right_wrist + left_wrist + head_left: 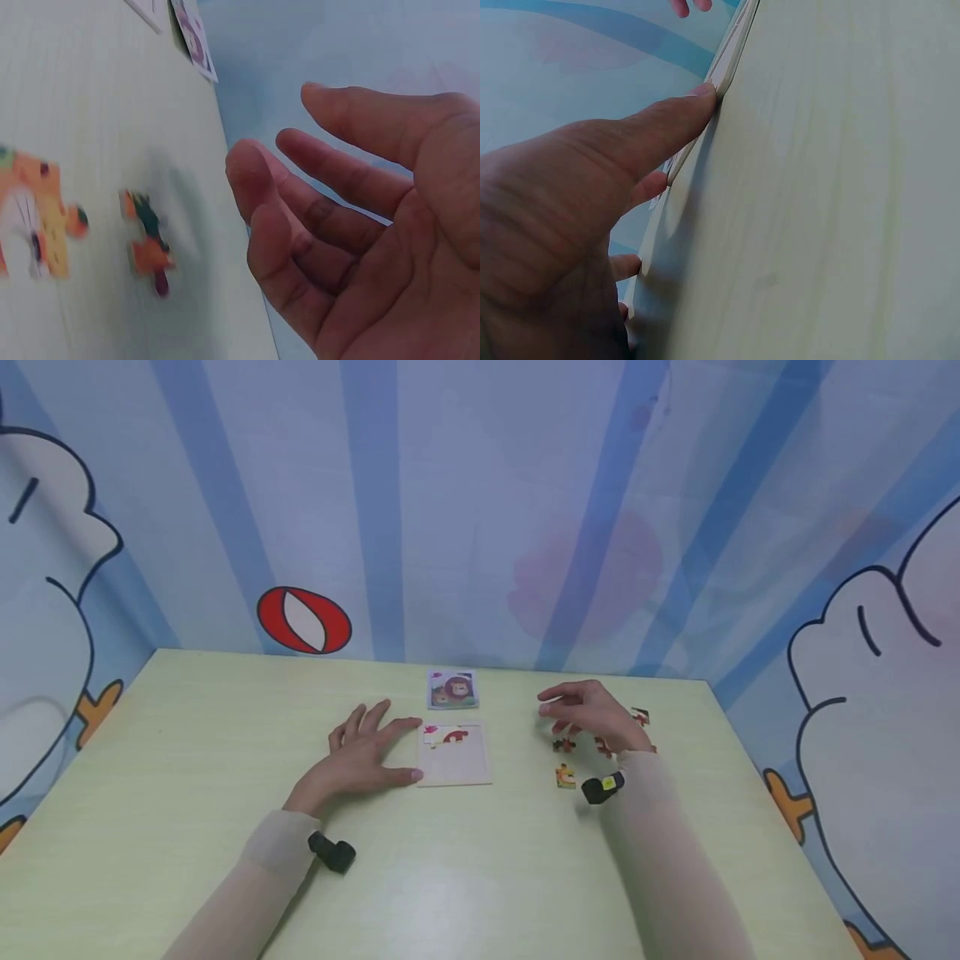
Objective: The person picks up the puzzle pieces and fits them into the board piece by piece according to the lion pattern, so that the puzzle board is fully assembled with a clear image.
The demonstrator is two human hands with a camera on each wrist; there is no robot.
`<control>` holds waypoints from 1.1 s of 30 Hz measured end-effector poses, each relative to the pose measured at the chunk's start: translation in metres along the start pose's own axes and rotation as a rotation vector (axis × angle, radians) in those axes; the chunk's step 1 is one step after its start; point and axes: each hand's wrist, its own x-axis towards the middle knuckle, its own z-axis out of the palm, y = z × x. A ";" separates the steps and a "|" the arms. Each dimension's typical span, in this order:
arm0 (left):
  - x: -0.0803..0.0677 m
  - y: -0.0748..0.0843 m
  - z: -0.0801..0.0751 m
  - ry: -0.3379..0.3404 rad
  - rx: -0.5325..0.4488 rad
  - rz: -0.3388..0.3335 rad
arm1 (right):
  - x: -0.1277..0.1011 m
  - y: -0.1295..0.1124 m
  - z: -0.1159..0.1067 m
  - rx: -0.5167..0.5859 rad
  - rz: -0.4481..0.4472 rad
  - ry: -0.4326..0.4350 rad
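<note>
A pale square puzzle tray point(453, 768) lies mid-table, with a few red and pink pieces point(454, 737) along its upper part. My left hand point(354, 762) is spread beside it, thumb and index finger touching its left edge; in the left wrist view the thumb point(671, 120) rests against the rim. Above the loose puzzle pieces on the right hovers my right hand point(596, 714), its fingers loosely bent and nothing between them. Below it in the right wrist view lie an orange-and-green piece point(154, 244) and a larger orange-and-white piece point(49, 217).
Behind the tray lies a lion picture card point(453, 690). More pieces lie around the right hand, among them a yellow-orange one point(566, 776) and one farther back point(640, 716). A striped blue cloth backdrop point(465, 527) rises at the table's far edge.
</note>
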 end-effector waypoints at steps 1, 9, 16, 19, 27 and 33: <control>0.000 0.000 0.000 0.000 0.000 0.000 | -0.002 0.002 -0.004 -0.001 0.007 0.000; 0.001 0.000 0.000 -0.008 0.006 -0.005 | -0.015 0.022 -0.033 0.001 0.021 0.076; 0.001 0.000 0.000 -0.011 -0.001 -0.008 | -0.029 0.042 -0.053 -0.008 0.060 0.181; 0.001 0.000 0.000 -0.010 0.002 -0.008 | -0.035 0.051 -0.063 -0.016 0.069 0.226; 0.001 0.002 0.000 -0.011 -0.005 -0.005 | -0.047 0.072 -0.087 -0.061 0.094 0.311; -0.001 0.002 0.000 -0.007 -0.005 0.000 | -0.047 0.086 -0.096 -0.119 0.132 0.342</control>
